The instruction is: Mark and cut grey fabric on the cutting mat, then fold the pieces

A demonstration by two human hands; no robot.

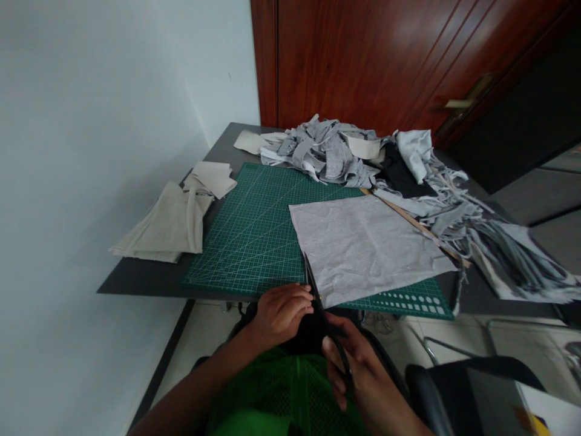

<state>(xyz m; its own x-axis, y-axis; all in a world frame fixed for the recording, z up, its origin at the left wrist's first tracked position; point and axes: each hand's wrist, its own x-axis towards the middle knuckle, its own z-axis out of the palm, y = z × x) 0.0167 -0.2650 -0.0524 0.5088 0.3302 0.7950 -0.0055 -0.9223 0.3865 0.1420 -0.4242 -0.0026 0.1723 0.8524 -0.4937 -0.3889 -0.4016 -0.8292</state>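
A dark worktop (152, 283) crosses the frame, met by a white wall (91, 121) at left and a red-brown door (354, 72) with a handle (460, 104) at top right. A green mat (254, 224) covers its middle; pale tiled floor (190, 339) shows below.

The grey cloth (363, 242) lies right of centre, partly over the mat, its lower corner reaching the front edge. In the lower centre, the right hand (358, 363) has its fingers closed around the handles of the scissors (323, 315), whose tips meet the cloth's left edge. The left hand (282, 312) is curled just beside the blades; whether its fingers grip anything cannot be told.

Scraps (322, 148) heap along the far edge, upper centre. A ruler (408, 219) slants by the cloth's right side, and strips (517, 257) crowd the right end. Beige cloth (166, 224) sits at the left edge. Between it and the grey cloth, the mat's exposed grid gives the widest room for moving; the front edge leaves little.
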